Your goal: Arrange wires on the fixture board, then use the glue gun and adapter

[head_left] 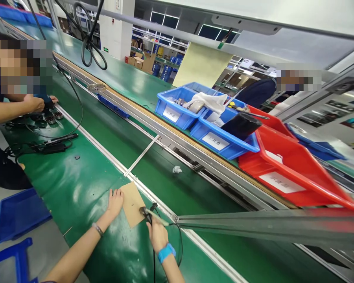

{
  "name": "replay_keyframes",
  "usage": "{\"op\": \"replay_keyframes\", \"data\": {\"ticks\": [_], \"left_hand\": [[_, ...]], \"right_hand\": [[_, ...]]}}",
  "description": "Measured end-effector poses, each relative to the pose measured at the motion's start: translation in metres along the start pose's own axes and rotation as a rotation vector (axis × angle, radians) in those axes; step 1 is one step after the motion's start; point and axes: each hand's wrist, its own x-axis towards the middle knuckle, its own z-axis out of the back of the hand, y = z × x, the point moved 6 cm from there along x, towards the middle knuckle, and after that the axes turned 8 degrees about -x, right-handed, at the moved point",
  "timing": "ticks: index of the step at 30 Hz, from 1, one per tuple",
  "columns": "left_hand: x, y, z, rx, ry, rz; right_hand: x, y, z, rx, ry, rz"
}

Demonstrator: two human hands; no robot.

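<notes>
A brown cardboard sheet [131, 206] lies on the green bench mat beside the metal rail. My left hand [115, 202] rests on the sheet's left edge with its fingers stretched out, holding nothing. My right hand [159, 236], with a blue band at the wrist, is closed around a dark handheld tool [147, 214]. The tool's rounded end is over the right corner of the cardboard. A pale strip lies against the tool, partly hidden by my fingers. Black cable runs beside that hand; the exact kind of tool is unclear.
Blue bins [177, 110] and red bins [286, 169] stand on the raised shelf ahead. A metal post [253, 224] crosses at right. At left, a co-worker's hand [35, 104] is near dark parts and cables [51, 145]. Crumpled white plastic [177, 169] lies in the channel.
</notes>
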Motion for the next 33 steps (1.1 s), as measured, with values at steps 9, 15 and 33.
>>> {"op": "replay_keyframes", "data": {"ticks": [9,15,33], "left_hand": [[0.018,0.012,0.006,-0.278,0.047,0.165],[-0.001,0.023,-0.007,-0.713,0.105,0.306],[-0.173,-0.028,-0.067,-1.932,0.435,0.621]], "right_hand": [[-0.024,-0.036,-0.016,0.348,-0.027,-0.169],[-0.058,-0.047,-0.038,0.659,-0.088,-0.263],[-0.147,-0.015,-0.069,0.795,-0.213,-0.269]]}}
